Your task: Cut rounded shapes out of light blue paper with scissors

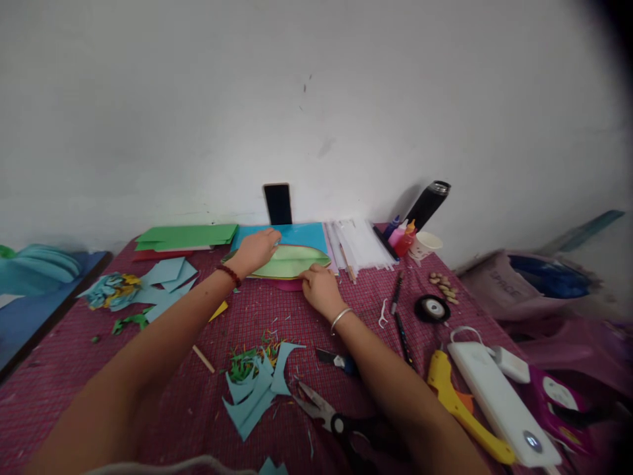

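My left hand (257, 251) lies on a curled light green sheet of paper (289, 260) at the far side of the table, its fingers stretched over the sheet's back edge. My right hand (319, 285) grips the front edge of the same green sheet, fingers curled down on it. Under the green sheet lie a blue sheet (297, 232) and a pink one (289, 284). A dark phone (277, 204) leans upright on the wall just behind.
Green sheets (188, 235) and blue paper scraps (165, 280) lie at the left. Blue cut-offs (257, 389), scissors (329, 419), a yellow glue gun (459, 406), a white power bank (499, 402), pens (398, 310), tape (432, 308), white sticks (361, 244), glue bottles (403, 236), a cup and a black flask (428, 203) lie at the right.
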A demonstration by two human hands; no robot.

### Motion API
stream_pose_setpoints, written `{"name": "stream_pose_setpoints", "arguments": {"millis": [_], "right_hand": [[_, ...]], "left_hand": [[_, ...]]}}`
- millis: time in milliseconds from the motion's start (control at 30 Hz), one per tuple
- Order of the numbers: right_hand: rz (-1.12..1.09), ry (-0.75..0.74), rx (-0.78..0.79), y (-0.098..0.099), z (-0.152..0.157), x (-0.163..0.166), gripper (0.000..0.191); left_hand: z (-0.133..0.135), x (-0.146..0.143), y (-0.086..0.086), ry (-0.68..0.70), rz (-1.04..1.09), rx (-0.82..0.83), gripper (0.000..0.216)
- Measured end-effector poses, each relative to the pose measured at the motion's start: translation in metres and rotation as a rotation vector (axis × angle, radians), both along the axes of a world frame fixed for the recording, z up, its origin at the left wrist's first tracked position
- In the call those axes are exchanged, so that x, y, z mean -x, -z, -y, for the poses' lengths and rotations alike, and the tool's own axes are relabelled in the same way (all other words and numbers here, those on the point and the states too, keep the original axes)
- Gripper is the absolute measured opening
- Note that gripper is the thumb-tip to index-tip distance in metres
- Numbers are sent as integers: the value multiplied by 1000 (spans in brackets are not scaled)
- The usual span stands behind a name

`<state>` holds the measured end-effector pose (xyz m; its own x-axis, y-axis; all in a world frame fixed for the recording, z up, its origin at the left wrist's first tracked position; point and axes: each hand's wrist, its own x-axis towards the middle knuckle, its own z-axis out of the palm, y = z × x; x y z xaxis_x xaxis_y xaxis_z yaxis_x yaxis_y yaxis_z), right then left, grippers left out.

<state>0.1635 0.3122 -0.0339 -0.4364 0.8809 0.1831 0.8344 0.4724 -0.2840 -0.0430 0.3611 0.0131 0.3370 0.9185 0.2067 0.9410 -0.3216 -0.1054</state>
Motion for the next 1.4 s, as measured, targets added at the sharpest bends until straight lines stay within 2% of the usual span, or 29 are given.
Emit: {"name": "stream_pose_setpoints", "arguments": {"millis": [233, 433, 567, 800, 1167, 1300, 1400], "right_hand": [[17, 69, -5, -4, 3, 2, 38], [19, 87, -3, 0, 3, 4, 45], [10, 75, -9, 2, 7, 5, 45], [2, -108, 3, 6, 20, 12, 43], [-20, -74, 56, 2, 15, 9, 36], [-132, -38, 45, 8, 12, 10, 40], [-180, 17, 92, 14, 8, 10, 42]], "left_hand": [[19, 1, 4, 214, -99, 13, 22], [29, 5, 6, 269, -106, 23, 18], [30, 5, 7, 253, -193, -19, 14], [21, 7, 8, 215, -207, -55, 17], [20, 9, 9, 208, -179, -34, 19], [20, 11, 7, 232, -178, -14, 18], [19, 14, 6, 249, -128, -3, 20]]}}
